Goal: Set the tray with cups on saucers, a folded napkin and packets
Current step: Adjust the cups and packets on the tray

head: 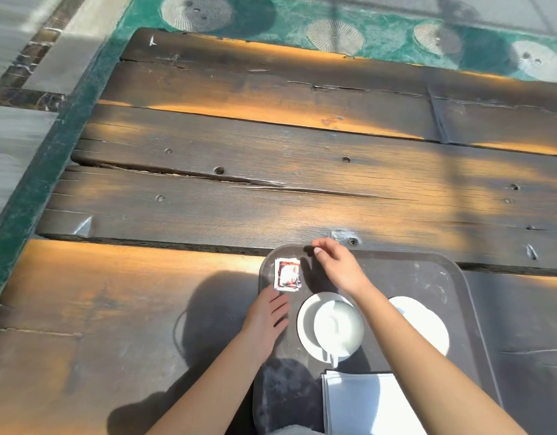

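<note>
Careful now: the right hand [336,265] hovers over the far edge of the tray [412,277], fingers loosely curled with nothing visible in them, and its forearm crosses just above the cup [338,326]. A low pull-back could, I reckon, clip the rim and skid it off its saucer [304,321]. The left hand [267,315] lies flat, fingers straight, on the tray's left edge, just beside the packets [287,274] — one nudge could scatter that little stack. On the tray: packets in the far-left corner, cup on saucer mid-tray, a second saucer [427,324] half hidden behind the arm — its cup unclear — and the folded napkin [365,403] at the near edge.
</note>
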